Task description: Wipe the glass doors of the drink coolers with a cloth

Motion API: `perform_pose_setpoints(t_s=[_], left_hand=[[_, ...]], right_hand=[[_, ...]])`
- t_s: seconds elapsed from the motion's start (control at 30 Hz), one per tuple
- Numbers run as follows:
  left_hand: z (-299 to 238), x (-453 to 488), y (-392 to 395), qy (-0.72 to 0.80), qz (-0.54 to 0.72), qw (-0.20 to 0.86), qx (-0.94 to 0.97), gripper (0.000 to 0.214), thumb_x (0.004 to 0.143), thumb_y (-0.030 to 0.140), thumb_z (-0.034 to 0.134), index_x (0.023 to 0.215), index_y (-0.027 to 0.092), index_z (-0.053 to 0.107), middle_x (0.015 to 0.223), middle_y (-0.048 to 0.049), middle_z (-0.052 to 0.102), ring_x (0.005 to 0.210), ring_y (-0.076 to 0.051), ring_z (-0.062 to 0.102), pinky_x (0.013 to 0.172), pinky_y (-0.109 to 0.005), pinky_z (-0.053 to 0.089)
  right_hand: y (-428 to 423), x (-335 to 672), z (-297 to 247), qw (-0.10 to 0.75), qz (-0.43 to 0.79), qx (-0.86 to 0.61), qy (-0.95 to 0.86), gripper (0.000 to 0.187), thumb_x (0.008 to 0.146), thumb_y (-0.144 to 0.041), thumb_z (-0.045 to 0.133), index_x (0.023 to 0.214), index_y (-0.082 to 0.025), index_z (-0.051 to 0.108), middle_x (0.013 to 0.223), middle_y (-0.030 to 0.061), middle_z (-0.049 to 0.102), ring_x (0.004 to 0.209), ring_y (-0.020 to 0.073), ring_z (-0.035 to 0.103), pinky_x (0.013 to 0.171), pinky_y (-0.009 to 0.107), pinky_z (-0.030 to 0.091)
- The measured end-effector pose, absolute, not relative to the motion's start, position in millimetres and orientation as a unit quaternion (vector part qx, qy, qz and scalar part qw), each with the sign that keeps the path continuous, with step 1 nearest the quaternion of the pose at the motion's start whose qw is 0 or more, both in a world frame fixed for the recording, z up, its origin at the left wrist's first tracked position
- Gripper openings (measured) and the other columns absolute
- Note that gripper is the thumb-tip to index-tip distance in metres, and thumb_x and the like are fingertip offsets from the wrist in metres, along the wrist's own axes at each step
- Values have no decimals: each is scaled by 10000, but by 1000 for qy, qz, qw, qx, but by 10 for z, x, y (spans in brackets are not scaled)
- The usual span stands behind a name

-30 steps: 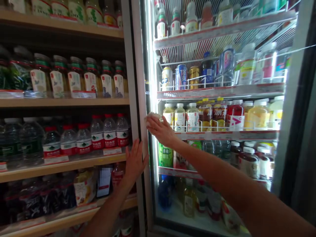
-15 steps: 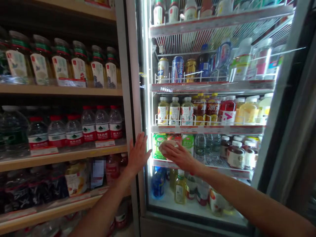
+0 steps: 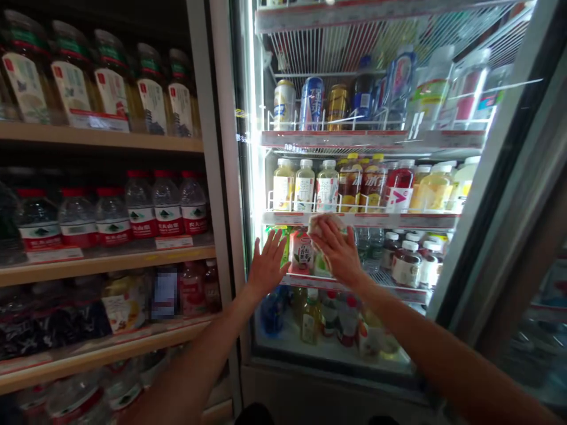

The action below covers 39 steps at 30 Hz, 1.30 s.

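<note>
My right hand (image 3: pixel 342 251) lies over a pale, crumpled cloth (image 3: pixel 318 227), which it holds against the glass door (image 3: pixel 336 141) of a lit drinks cooler. The cloth sits in front of the price rail under the row of tea bottles. To its left, my left hand (image 3: pixel 267 268) is open, fingers spread and palm toward the glass near the door's left edge. Whether its palm rests on the glass cannot be made out. Just behind the glass between the hands stands a red drink carton (image 3: pixel 302 252).
Wooden shelves (image 3: pixel 101 262) with red-capped water bottles (image 3: pixel 166 203) and large tea bottles (image 3: pixel 71 79) stand left of the cooler. Inside the cooler are cans (image 3: pixel 312 103), dark jars (image 3: pixel 406 264) and bottles on the floor (image 3: pixel 310 316). A dark frame post (image 3: pixel 500 195) borders it on the right.
My right hand has moved the cloth up and to the right across the glass. The left hand has shifted right onto the glass area. The view has turned slightly right and down.
</note>
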State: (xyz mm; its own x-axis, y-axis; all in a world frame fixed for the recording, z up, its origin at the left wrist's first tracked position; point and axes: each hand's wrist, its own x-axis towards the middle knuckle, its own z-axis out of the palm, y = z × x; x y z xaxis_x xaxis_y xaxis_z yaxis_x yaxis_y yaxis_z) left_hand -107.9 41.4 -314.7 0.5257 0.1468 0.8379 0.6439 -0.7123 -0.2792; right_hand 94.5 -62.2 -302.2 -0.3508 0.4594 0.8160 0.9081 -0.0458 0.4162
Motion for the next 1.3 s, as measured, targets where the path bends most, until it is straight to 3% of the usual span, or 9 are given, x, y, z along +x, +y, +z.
perform_pose_setpoints(t_s=[0.2, 0.37, 0.53, 0.63, 0.8, 0.87, 1.03, 1.2, 1.3], left_hand=[[-3180, -847, 306, -209, -425, 291, -831, 617, 863, 382, 461, 1393, 127, 274, 1426, -159, 368, 1390, -244, 161, 1119, -502, 145], [-3297, -713, 263, -191, -433, 286, -833, 601, 868, 365, 452, 1393, 136, 269, 1436, -158, 347, 1392, -246, 143, 1113, -520, 147], [-3428, -600, 196, -172, -433, 286, -837, 562, 866, 356, 468, 1368, 146, 328, 1408, -150, 395, 1383, -243, 183, 1126, -505, 125], [-3499, -537, 178, -174, -447, 285, -830, 591, 858, 384, 485, 1375, 148, 322, 1402, -146, 406, 1383, -241, 177, 1131, -494, 105], [-3604, -387, 167, -191, -481, 267, -813, 689, 841, 445, 503, 1403, 126, 264, 1407, -163, 390, 1393, -241, 116, 1130, -491, 105], [-3636, -329, 162, -202, -493, 263, -805, 734, 836, 452, 510, 1417, 108, 222, 1416, -177, 369, 1395, -249, 84, 1126, -500, 112], [-3670, -281, 145, -219, -488, 264, -803, 766, 850, 439, 492, 1442, 119, 126, 1445, -173, 317, 1397, -259, 66, 1117, -520, 133], [-3677, -285, 114, -245, -459, 256, -815, 746, 861, 411, 474, 1446, 128, 108, 1461, -160, 287, 1394, -273, 88, 1110, -519, 157], [-3686, -268, 89, -263, -457, 246, -813, 748, 856, 415, 479, 1444, 124, 120, 1471, -157, 263, 1394, -282, 100, 1107, -527, 157]], right_hand=[[-770, 1127, -3202, 169, -496, -486, -699, 479, 838, -195, 482, 1306, -289, 450, 1399, 53, 434, 1331, 191, 329, 1137, 476, 4], [-894, 1217, -3169, 232, -509, -554, -617, 467, 842, -200, 471, 1302, -278, 459, 1425, 88, 389, 1335, 221, 321, 1119, 511, 40], [-1065, 1338, -3454, 196, -493, -534, -659, 454, 828, -193, 489, 1267, -311, 496, 1357, 51, 486, 1294, 194, 385, 1136, 455, 38], [-1270, 1684, -3604, 261, -509, -590, -570, 447, 843, -200, 472, 1273, -321, 490, 1410, 56, 417, 1287, 207, 395, 1121, 483, 75], [-1484, 2060, -3717, 379, -535, -680, -329, 470, 866, -226, 438, 1335, -203, 431, 1506, 141, 181, 1336, 282, 302, 1077, 521, 158], [-1413, 1924, -3775, 373, -531, -668, -365, 446, 870, -193, 416, 1314, -191, 458, 1504, 148, 184, 1347, 280, 276, 1075, 514, 170], [-1324, 1725, -3896, 300, -495, -615, -535, 368, 869, -192, 444, 1210, -280, 550, 1424, 75, 387, 1316, 205, 339, 1103, 475, 122], [-1572, 2050, -3998, 383, -521, -685, -335, 451, 876, -225, 417, 1323, -179, 443, 1491, 162, 216, 1343, 279, 280, 1059, 524, 189], [-1594, 1969, -4116, 345, -489, -682, -420, 457, 863, -180, 393, 1313, -208, 460, 1483, 137, 254, 1350, 266, 268, 1068, 505, 187]])
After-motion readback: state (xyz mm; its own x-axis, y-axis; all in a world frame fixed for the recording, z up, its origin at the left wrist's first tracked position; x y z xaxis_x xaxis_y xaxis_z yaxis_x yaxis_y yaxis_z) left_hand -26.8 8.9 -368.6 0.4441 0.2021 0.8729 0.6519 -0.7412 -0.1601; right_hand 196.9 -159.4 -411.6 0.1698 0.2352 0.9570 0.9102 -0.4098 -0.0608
